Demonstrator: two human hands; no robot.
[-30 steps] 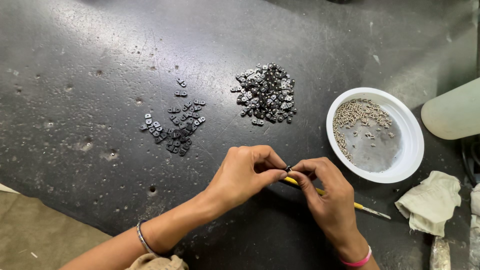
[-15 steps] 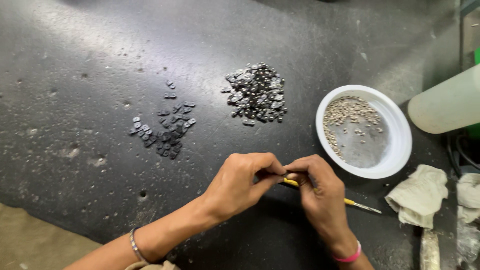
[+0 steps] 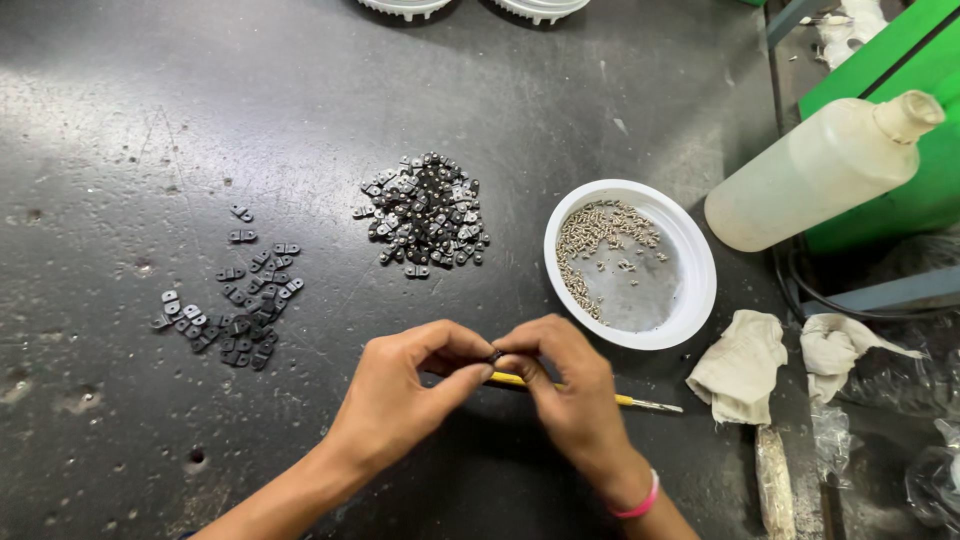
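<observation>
Left hand and right hand brought together at low centre of the worktop, fingertips meeting on a small dark part. Both hands closed to a pinch around that part; too small to identify, possibly one of the black clips. Yellow-handled tool lying under the right hand, long axis running left to right, metal tip pointing right toward the crumpled rag; whether gripped by the right hand or merely resting beneath it cannot be told. Pile of assembled dark parts directly ahead of the hands, slightly nearer the left. Loose spread of flat black clips well off to the left, within the left hand's side. White bowl of small pale screws just ahead and right of the right hand, nearest to that hand. Translucent bottle lying tilted beyond the bowl at the right edge. Open dark surface between the piles and the hands; right side crowded.
</observation>
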